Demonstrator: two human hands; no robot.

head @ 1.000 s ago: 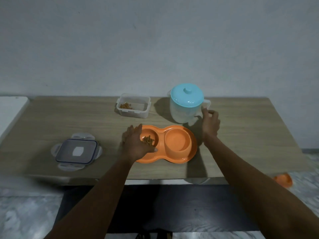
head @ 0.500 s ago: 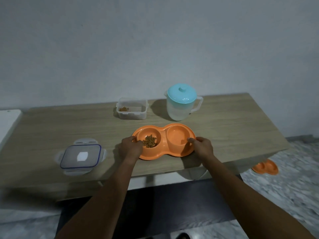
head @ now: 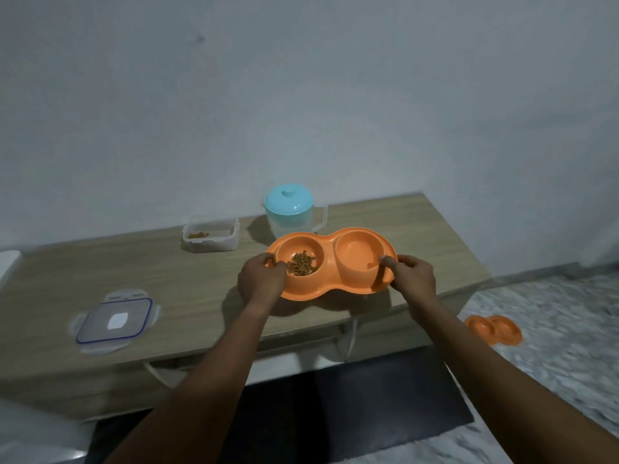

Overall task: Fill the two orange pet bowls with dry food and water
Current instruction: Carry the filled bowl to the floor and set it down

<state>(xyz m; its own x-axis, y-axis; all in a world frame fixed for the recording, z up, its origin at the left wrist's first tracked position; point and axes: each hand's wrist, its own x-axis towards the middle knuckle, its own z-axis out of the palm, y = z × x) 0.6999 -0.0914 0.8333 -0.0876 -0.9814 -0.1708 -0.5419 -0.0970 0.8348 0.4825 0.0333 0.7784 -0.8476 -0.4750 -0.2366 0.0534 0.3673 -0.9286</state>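
An orange double pet bowl hangs above the wooden table, lifted off its surface. My left hand grips its left rim and my right hand grips its right rim. Brown dry food lies in the left cup; the right cup looks wet or holds clear water, I cannot tell which. Behind it stands a clear pitcher with a light-blue lid. A clear food container with a little kibble sits left of the pitcher.
The container's lid with a blue seal lies at the table's front left. A second orange double bowl sits on the marble floor to the right. A dark mat lies under the table's front edge. A white surface borders the table's left end.
My right hand left the pitcher handle and took the bowl's right rim. Both hands then lifted the double bowl off the table. The camera view rose and tilted.
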